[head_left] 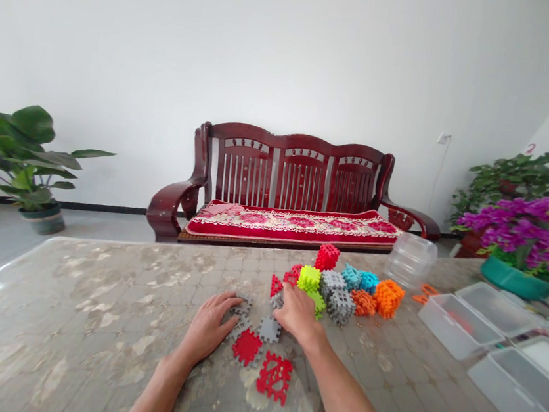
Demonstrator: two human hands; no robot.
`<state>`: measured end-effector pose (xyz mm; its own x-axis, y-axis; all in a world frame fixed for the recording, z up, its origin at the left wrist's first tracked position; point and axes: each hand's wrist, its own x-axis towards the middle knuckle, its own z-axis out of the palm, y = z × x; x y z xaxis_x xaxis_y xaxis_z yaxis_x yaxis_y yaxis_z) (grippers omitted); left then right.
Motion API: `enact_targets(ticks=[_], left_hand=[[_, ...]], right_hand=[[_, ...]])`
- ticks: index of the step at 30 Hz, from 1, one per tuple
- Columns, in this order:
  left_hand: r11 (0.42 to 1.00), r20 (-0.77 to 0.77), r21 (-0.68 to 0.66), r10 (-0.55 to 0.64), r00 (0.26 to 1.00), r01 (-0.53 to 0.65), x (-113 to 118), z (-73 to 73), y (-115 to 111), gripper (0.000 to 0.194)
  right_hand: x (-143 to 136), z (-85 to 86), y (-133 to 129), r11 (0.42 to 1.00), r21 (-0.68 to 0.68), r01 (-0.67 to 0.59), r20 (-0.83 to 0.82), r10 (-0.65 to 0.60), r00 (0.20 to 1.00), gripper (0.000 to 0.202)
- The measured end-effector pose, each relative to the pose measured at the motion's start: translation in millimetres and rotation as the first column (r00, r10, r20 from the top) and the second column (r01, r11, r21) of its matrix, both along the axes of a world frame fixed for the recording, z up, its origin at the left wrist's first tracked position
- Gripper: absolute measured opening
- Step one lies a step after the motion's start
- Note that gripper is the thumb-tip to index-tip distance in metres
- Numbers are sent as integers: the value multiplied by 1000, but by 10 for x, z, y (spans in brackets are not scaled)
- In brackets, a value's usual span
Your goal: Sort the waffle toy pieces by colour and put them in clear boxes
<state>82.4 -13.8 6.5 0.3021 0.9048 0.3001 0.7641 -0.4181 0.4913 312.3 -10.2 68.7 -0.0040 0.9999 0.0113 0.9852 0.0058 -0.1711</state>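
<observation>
My left hand (211, 324) rests on the table, fingers spread, its fingertips at some grey toothed tiles (241, 324). My right hand (296, 311) reaches to a small grey piece (276, 301) beside the stacks; its fingers are bent and what they grip is partly hidden. Between the hands lie a solid grey tile (269, 329) and a red tile (246, 346). Nearer to me is a red tile with cut-outs (275, 377). Beyond my right hand stand lime pieces (309, 278), grey cubes (341, 305), blue pieces (367, 281), orange pieces (389, 298) and a red stack (327, 257).
Clear plastic boxes (459, 326) line the right side of the patterned table (107, 319), with a clear round container (411, 260) behind. A teal pot (517, 278) of purple flowers stands at the far right. Past the table is a wooden bench (304, 163).
</observation>
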Motion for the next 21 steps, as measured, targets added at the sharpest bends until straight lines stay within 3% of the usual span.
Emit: enact_targets(ticks=[17, 21], left_hand=[[1000, 15, 11, -4, 1000, 4, -8, 2, 7, 34], [1000, -8, -5, -6, 1000, 6, -7, 23, -4, 34]], right_hand=[[-89, 54, -16, 999, -32, -1, 20, 2, 1000, 48], [-36, 127, -112, 999, 28, 27, -40, -26, 999, 58]])
